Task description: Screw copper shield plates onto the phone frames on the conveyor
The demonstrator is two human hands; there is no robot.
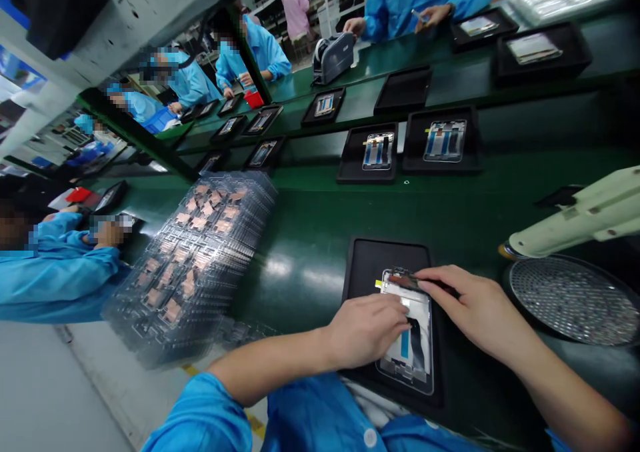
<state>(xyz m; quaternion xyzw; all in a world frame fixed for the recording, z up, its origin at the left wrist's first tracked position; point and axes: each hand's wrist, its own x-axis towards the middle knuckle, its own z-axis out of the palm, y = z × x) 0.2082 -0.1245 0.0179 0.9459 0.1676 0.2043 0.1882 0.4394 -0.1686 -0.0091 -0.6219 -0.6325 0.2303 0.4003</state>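
Note:
A phone frame (424,325) with a silvery inside, a blue strip and a black flat cable lies in a black tray (365,265) right in front of me. My left hand (367,329) rests over the frame's left side, fingers stretched across it and holding nothing that I can see. At the frame's top end sits a dark circuit board (403,279) with a copper-coloured patch. The thumb and fingers of my right hand (470,305) pinch the board's right end; the curled fingers below are partly hidden.
Left of me stands a stack of clear plastic trays (200,252) with copper-coloured pieces. A magnifier lamp's round head (575,299) and pale arm (580,215) are at right. Beyond, black trays (370,155) with phone frames line the green bench (310,219). Co-workers in blue sit around.

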